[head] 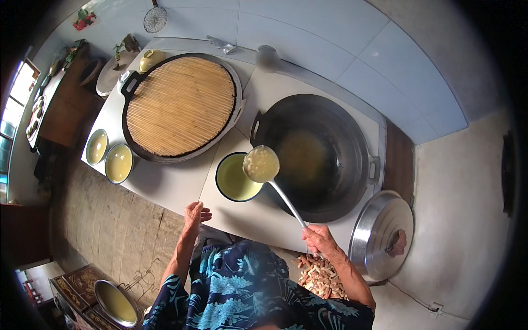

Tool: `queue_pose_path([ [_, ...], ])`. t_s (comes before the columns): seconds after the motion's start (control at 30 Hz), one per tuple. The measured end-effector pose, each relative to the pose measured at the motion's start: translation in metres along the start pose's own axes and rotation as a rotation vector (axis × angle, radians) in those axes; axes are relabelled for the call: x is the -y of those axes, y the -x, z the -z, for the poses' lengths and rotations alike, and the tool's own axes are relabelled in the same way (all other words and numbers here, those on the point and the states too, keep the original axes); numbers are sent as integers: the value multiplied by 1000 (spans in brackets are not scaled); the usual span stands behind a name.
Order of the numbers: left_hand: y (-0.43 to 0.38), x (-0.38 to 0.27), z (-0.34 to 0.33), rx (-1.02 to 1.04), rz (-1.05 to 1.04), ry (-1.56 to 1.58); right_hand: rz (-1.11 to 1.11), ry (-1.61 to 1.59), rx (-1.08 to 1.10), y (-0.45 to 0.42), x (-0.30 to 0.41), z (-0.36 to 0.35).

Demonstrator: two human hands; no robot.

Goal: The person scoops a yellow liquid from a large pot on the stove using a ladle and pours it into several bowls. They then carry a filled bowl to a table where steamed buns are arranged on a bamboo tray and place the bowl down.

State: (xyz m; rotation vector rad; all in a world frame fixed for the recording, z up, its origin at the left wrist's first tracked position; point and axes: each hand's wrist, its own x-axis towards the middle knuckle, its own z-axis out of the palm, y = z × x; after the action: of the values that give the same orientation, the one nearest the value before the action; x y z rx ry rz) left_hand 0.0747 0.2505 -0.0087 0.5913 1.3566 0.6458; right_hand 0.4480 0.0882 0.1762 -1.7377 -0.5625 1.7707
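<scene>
My right hand (321, 240) grips the handle of a metal ladle (287, 202). The ladle's cup is full of pale yellow soup with grain-like bits (261, 166). It hangs between a green enamel bowl (235, 181) with a dark rim and a large black wok (350, 181), overlapping the bowl's right rim in view. Only green surface shows inside the visible part of the bowl; the rest is hidden by the ladle. Some brownish liquid (303, 152) lies at the wok's bottom. At the counter's front edge, my left hand (197, 214) holds nothing, its fingers loosely bent.
A slatted round lid (181, 107) covers a second pan on the tiled counter (177, 181). Two filled bowls (97, 147) (119, 163) stand at the left edge. A metal lid (371, 231) leans at right, above firewood pieces (319, 278). A filled basin (116, 304) sits low left.
</scene>
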Motion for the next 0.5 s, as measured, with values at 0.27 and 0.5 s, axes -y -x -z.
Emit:
queue_pose_path([
  [0.27,19,24,47,-191,-30,53,38,267,25,-25,-11,-20],
  [0.5,27,34,56,-177,-77,103,557,1124,-302,-43,-38,-17],
])
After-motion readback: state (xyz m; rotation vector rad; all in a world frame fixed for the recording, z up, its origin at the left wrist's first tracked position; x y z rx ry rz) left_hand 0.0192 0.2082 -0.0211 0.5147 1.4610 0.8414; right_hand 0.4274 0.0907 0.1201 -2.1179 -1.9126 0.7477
